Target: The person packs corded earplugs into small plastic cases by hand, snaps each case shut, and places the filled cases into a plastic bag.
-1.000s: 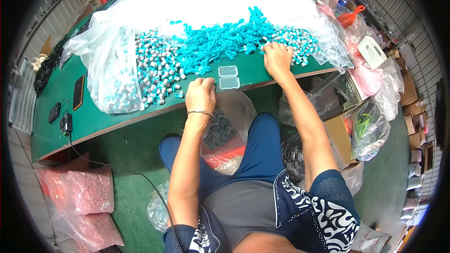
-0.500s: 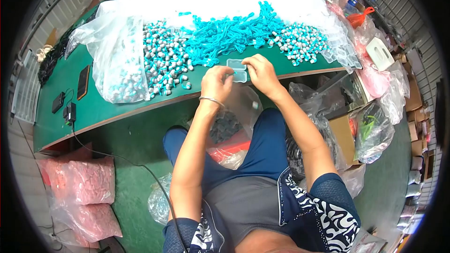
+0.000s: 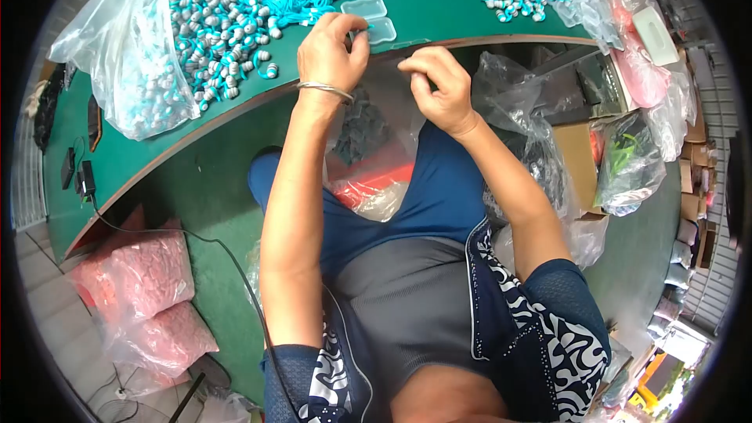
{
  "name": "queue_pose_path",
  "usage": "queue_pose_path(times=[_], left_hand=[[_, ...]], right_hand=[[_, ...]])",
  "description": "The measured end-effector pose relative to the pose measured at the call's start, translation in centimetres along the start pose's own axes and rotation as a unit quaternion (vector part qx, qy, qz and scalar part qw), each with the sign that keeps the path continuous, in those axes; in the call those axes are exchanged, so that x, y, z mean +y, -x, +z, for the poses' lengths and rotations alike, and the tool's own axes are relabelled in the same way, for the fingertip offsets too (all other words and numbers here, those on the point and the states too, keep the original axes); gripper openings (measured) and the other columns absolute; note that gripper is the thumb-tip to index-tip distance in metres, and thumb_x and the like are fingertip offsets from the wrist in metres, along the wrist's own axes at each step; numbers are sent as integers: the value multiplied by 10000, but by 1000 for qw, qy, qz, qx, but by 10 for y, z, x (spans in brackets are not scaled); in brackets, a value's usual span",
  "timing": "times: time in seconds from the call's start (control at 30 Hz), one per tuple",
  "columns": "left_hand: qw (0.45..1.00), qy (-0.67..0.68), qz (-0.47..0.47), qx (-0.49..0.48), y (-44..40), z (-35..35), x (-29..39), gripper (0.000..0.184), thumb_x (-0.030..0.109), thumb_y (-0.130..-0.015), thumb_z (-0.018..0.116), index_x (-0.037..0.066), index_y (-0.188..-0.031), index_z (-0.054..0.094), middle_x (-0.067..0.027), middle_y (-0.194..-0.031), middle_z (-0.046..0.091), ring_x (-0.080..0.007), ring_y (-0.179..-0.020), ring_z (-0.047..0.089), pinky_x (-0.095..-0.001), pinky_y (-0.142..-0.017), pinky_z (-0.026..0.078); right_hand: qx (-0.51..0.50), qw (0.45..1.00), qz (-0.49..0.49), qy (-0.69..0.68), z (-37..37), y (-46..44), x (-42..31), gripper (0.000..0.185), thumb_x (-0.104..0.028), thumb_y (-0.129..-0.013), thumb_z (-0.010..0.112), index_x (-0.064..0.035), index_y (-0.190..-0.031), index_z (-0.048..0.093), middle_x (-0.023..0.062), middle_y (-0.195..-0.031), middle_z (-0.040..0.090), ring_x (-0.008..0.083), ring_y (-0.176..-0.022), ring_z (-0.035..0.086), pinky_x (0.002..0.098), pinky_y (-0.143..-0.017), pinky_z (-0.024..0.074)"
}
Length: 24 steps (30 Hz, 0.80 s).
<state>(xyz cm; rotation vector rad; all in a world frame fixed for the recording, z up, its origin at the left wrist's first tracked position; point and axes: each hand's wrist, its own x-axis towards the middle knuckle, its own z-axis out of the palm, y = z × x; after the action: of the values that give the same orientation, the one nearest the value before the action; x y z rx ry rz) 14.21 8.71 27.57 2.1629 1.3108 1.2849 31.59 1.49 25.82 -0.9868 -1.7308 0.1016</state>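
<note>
R hand point(image 3: 439, 88) moved off clear case point(image 3: 381, 30) — L hand point(image 3: 333, 51) nr it, grips narrow — bag point(image 3: 398, 106) below w/ grey pcs point(image 3: 363, 131).

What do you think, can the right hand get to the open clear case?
Probably yes. The right hand is near the open clear case, and nothing seems to block it; the left hand is at the other side.

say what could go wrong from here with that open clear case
The open clear case lies near the front edge of the table, so the left hand, close by, might knock it off. The loose striped pieces look rounded; some could roll off that edge too.
</note>
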Motion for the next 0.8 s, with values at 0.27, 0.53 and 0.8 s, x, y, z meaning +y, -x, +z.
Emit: queue_pose_path(times=[0.27, 0.53, 0.8], left_hand=[[997, 52, 4, 52, 4, -2, 8, 209, 18, -805, 638, 56, -1005, 686, -83, -875, 615, -160, -697, 552, -282, -669, 481], [993, -17, -16, -112, 148, -5, 1, 303, 42, -806, 630, 57, -1108, 637, -158, -1152, 580, -346, -990, 575, -429, -876, 468], [859, -283, -313, -291, 284, 27, -38, 477, 382, -914, 547, 139, -1324, 534, -133, -1374, 479, -332, -1332, 372, -528, -1123, 226]], right_hand=[[-175, 975, 126, -51, 29, 63, 36, 173, 23, -762, 573, -60, -878, 670, 108, -885, 629, 281, -765, 636, 365, -663, 514], [-635, 735, 240, 1, 73, 98, 30, 230, -198, -832, 607, -108, -1033, 671, 141, -1070, 668, 344, -1016, 636, 452, -857, 494], [-742, 643, 189, 34, 161, 149, 87, 265, -203, -831, 627, -86, -1062, 681, 149, -1084, 685, 327, -1040, 646, 437, -865, 506]])
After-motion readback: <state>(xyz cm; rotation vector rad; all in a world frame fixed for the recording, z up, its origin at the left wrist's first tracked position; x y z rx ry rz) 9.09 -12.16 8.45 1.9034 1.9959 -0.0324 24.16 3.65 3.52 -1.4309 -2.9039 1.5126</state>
